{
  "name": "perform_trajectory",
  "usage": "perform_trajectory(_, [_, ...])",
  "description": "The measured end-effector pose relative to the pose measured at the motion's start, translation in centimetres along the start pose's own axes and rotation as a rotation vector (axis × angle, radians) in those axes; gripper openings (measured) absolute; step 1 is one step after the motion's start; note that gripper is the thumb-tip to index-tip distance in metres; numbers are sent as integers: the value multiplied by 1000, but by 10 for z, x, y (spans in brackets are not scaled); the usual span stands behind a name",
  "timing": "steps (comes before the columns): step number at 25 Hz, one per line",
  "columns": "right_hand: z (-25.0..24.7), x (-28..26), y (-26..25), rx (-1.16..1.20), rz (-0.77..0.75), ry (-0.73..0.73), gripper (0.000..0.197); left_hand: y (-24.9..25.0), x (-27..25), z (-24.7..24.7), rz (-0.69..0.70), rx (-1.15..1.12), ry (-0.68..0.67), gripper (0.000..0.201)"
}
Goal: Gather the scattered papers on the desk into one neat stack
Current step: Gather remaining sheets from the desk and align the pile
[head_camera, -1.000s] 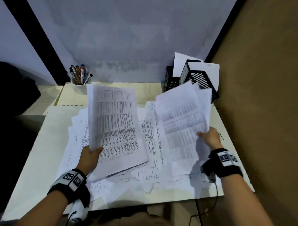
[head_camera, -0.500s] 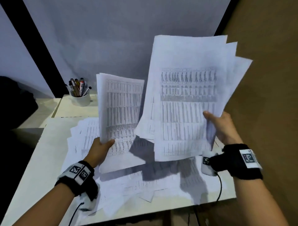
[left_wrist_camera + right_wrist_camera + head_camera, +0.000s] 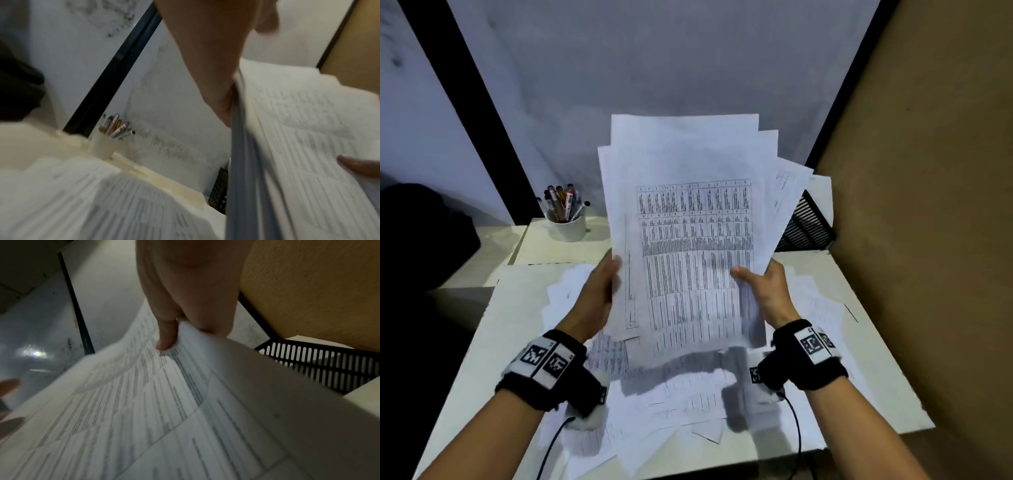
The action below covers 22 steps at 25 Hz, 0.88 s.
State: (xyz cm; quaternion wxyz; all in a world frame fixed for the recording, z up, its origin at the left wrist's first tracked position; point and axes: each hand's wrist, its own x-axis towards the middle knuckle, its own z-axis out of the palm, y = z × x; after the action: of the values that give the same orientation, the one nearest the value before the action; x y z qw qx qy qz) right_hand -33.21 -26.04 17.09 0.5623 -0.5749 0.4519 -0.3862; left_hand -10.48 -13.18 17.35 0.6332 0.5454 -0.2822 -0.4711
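Observation:
Both hands hold one upright bundle of printed sheets (image 3: 688,246) above the desk, its top edges fanned unevenly. My left hand (image 3: 602,291) grips the bundle's left edge; the left wrist view shows the sheets' edge (image 3: 238,146) against the palm (image 3: 213,84). My right hand (image 3: 760,284) pinches the right edge, thumb on the front; in the right wrist view the thumb (image 3: 167,335) presses the printed page (image 3: 144,410). More scattered papers (image 3: 688,397) lie flat on the white desk (image 3: 887,383) under the bundle.
A white cup of pens (image 3: 566,219) stands at the back left of the desk. A black slotted file holder (image 3: 808,222) sits at the back right, partly behind the bundle. A tan wall (image 3: 935,205) runs along the right side. Dark space lies left of the desk.
The two separate handfuls, one in each hand, have come together into a single bundle held upright in front of me by both hands.

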Motion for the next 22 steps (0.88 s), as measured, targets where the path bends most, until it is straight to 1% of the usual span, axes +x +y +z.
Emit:
perform_trajectory(2, [10, -6, 6, 9, -9, -1, 23, -3, 1, -3, 58, 138, 60, 23])
perform_trajectory(3, [14, -9, 10, 16, -4, -26, 24, -6, 0, -2, 77, 177, 93, 20])
perform_trajectory(4, [16, -11, 13, 26, 0, -57, 27, -9, -2, -2, 81, 190, 116, 21])
perform_trajectory(5, [17, -11, 15, 45, 7, -78, 32, -13, -5, -2, 81, 180, 104, 33])
perform_trajectory(6, [16, -12, 15, 65, 16, -83, 38, -16, -8, -4, 79, 178, 95, 53])
perform_trajectory(7, [13, -11, 15, 79, 17, -81, 39, -18, -9, -5, 81, 185, 82, 71])
perform_trajectory(8, [11, -11, 12, 87, 11, -79, 36, -18, -9, -6, 86, 186, 77, 84])
perform_trajectory(9, [9, -12, 7, 95, -2, -87, 34, -18, -8, -8, 104, 180, 60, 93])
perform_trajectory(10, [8, -13, 1, 105, -23, -108, 36, -15, -9, -6, 118, 182, 40, 99])
perform_trajectory(11, [7, -13, -6, 107, -49, -134, 43, -11, -9, -5, 142, 187, 18, 101])
perform_trajectory(12, [8, -12, -13, 116, -82, -158, 46, -5, -9, -2, 164, 182, 13, 99])
perform_trajectory(13, [9, -11, -21, 133, -116, -169, 44, 1, -9, 2, 201, 163, 9, 95])
perform_trajectory(15, [13, -10, -34, 177, -176, -160, 41, 11, -10, 10, 282, 133, 47, 87])
perform_trajectory(17, [17, -11, -39, 188, -212, -136, 39, 20, -11, 19, 384, 142, 152, 74])
perform_trajectory(20, [23, -14, -40, 233, -217, -80, 32, 28, -14, 34, 563, 188, 332, 52])
perform_trajectory(22, [26, -14, -42, 215, -242, 0, 29, 31, -13, 43, 588, 199, 416, 40])
